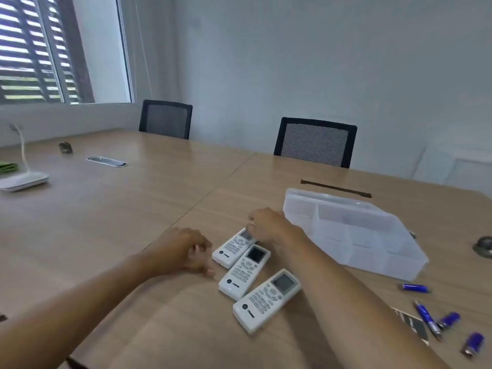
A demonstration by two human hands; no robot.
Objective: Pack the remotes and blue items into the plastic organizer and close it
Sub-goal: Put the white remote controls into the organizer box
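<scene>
Wooden table (133, 214), three white remotes (243, 272), clear organizer (354, 230)

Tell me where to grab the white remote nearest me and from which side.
Pinch the nearest remote across its two long edges at the keypad, coming from above with the right hand. It lies flat and face up, its right edge clear; the middle remote crowds its upper left.

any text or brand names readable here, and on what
"TRANE": near remote, by the round logo at its lower end; blurred, a likely reading.
"TRANE": middle remote, same spot; blurrier.
Far remote, under the right hand: same mark, too blurred to read.
Remote button labels and screens: too small to read.
Plastic organizer and blue items: no readable text.
</scene>
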